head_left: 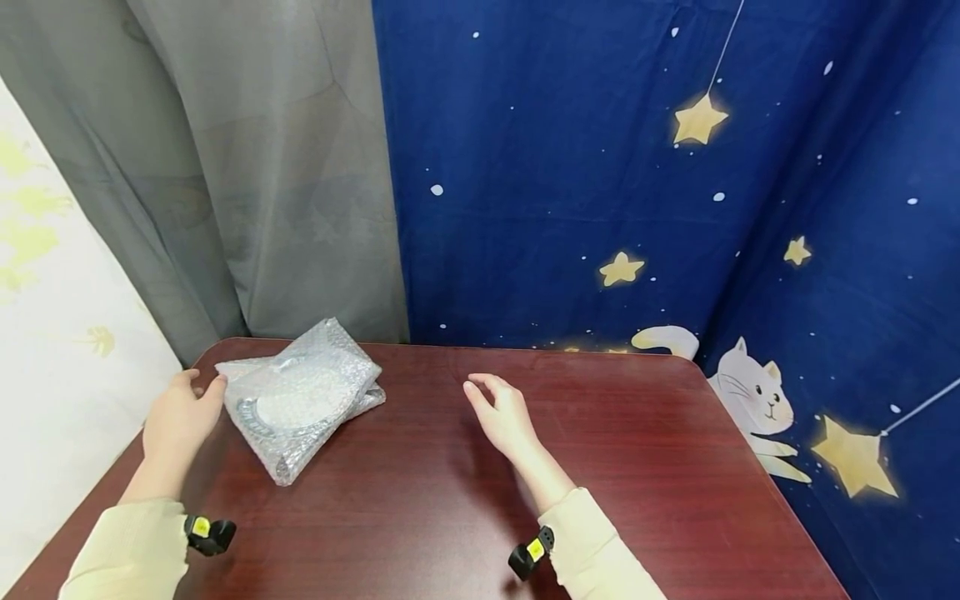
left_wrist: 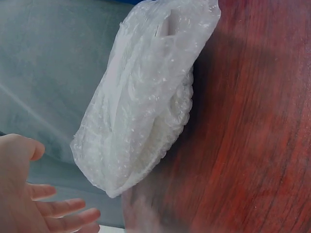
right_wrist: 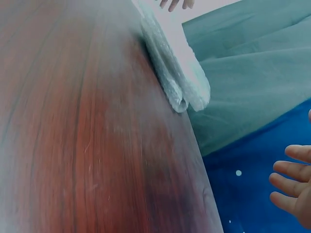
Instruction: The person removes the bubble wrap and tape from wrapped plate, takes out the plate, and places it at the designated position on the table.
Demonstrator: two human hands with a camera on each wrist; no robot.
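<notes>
A bubble-wrapped packet [head_left: 303, 396] lies at the back left of the table, its clear wrap folded over something pale. My left hand [head_left: 182, 414] is beside the packet's left end, thumb toward it and fingers spread. In the left wrist view that hand's fingers [left_wrist: 60, 208] are extended, with a gap between them and the bubble wrap [left_wrist: 146, 97]. Over the middle of the table, to the right of the packet, my right hand [head_left: 504, 414] has loosely bent fingers and holds nothing. Its separate fingers [right_wrist: 291, 170] show at the right wrist view's edge.
The dark red wooden table [head_left: 637, 467] has rounded back corners. Behind it hang a grey curtain [head_left: 292, 167] and a blue curtain [head_left: 540, 167] printed with stars and a cat. A white patterned wall [head_left: 60, 333] stands at the left edge.
</notes>
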